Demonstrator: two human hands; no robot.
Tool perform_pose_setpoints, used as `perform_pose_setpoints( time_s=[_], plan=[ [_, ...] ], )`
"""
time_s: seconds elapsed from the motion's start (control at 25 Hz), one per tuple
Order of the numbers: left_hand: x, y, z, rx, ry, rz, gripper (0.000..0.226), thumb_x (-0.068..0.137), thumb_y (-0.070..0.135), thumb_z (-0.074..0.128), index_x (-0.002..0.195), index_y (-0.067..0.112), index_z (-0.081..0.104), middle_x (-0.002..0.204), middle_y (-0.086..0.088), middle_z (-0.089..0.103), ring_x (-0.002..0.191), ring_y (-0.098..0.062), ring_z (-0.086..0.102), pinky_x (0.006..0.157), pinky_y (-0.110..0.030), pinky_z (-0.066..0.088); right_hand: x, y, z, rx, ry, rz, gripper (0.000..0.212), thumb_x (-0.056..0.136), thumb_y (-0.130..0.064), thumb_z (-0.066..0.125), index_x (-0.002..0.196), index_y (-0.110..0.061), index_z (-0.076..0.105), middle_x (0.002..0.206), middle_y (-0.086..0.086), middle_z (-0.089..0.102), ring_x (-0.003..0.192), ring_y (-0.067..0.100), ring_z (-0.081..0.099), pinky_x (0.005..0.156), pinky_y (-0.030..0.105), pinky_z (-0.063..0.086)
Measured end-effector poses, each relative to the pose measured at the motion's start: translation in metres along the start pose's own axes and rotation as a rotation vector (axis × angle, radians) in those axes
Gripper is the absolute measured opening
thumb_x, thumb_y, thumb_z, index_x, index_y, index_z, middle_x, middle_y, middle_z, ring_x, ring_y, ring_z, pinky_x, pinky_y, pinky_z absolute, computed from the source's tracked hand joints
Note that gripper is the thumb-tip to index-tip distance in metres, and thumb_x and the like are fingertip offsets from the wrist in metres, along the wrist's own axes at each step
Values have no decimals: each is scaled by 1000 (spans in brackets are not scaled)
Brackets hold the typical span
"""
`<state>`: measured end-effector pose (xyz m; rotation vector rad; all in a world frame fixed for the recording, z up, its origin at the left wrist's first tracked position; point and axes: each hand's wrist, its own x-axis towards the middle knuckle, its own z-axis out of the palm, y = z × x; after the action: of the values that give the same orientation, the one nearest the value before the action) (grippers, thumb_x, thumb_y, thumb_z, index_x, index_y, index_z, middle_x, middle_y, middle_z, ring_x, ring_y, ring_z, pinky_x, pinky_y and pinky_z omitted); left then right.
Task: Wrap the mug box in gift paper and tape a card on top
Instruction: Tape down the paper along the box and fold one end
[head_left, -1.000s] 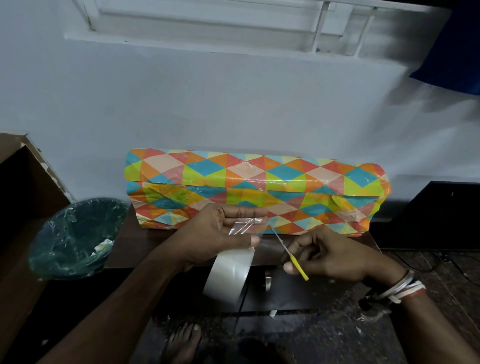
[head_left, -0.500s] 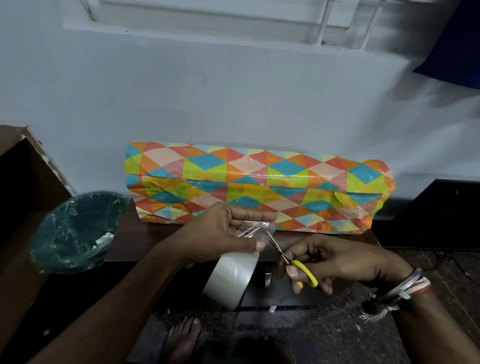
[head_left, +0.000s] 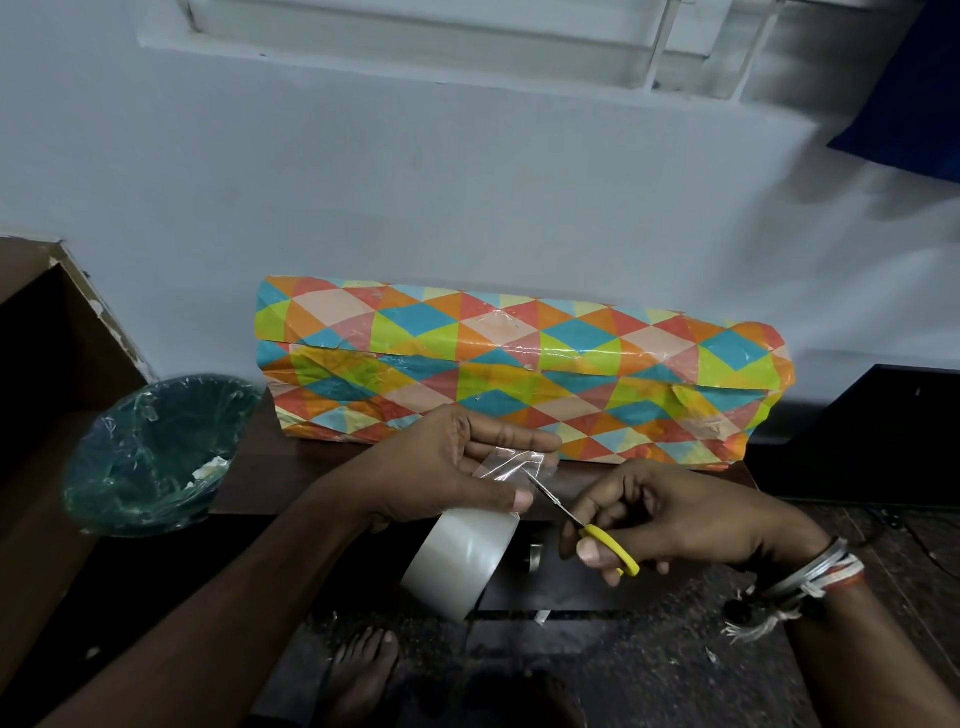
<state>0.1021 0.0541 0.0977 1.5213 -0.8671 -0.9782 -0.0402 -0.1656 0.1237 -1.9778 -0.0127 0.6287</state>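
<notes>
The mug box (head_left: 524, 374) lies wrapped in gift paper with coloured triangles, on a dark wooden table (head_left: 291, 478) against the wall. In front of it my left hand (head_left: 441, 467) pinches a pulled-out strip of clear tape (head_left: 511, 462) between thumb and fingers. The tape roll (head_left: 460, 558) hangs below that hand. My right hand (head_left: 670, 519) grips small yellow-handled scissors (head_left: 608, 545), and their blades reach into the strip. No card is visible.
A green bin lined with plastic (head_left: 156, 457) stands at the left of the table. A brown cabinet (head_left: 47, 332) rises at far left. A black object (head_left: 883, 431) sits at right. My bare foot (head_left: 363, 670) is on the dark floor below.
My right hand has turned the scissors and brought the blades up into the tape strip. My left hand keeps holding the strip and the roll still hangs beneath.
</notes>
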Motion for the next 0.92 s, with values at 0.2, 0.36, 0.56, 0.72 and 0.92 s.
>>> perform_pose_setpoints(
  time_s=[0.2, 0.36, 0.56, 0.72, 0.92],
  plan=[
    [-1, 2, 0, -8, -14, -8, 52, 86, -7, 76, 133, 14, 68, 119, 0, 76, 94, -4, 74, 77, -14, 54, -3, 0, -2, -5, -4, -14, 15, 94, -30, 73, 106, -22, 79, 77, 3, 75, 64, 5, 61, 49, 22, 39],
    [-1, 1, 0, -42, -19, -11, 52, 86, -8, 75, 132, 16, 68, 121, -1, 76, 101, -8, 73, 80, -16, 55, -1, -2, 0, 27, -9, -19, 20, 96, -29, 70, 109, -16, 79, 78, 3, 74, 64, 2, 61, 50, 24, 41],
    [1, 2, 2, -33, -23, -14, 52, 86, -9, 75, 132, 14, 67, 123, 2, 75, 95, -1, 73, 77, -12, 54, 3, -1, 0, 3, -1, -21, 21, 96, -34, 71, 109, -19, 79, 80, 6, 75, 69, 7, 63, 52, 23, 41],
    [1, 1, 2, -51, -29, -23, 54, 85, -11, 75, 133, 13, 66, 125, 0, 74, 88, 2, 73, 74, -12, 53, 3, 0, -1, -10, 19, -34, 18, 96, -30, 72, 108, -20, 79, 79, 5, 75, 67, 6, 62, 50, 22, 40],
    [1, -1, 1, -50, -43, -1, 55, 85, -10, 76, 133, 15, 67, 126, 1, 73, 97, -3, 73, 78, -15, 55, 5, 2, 0, 29, -6, -53, 26, 94, -37, 70, 110, -17, 78, 80, 5, 75, 69, 3, 64, 51, 25, 41]
  ],
)
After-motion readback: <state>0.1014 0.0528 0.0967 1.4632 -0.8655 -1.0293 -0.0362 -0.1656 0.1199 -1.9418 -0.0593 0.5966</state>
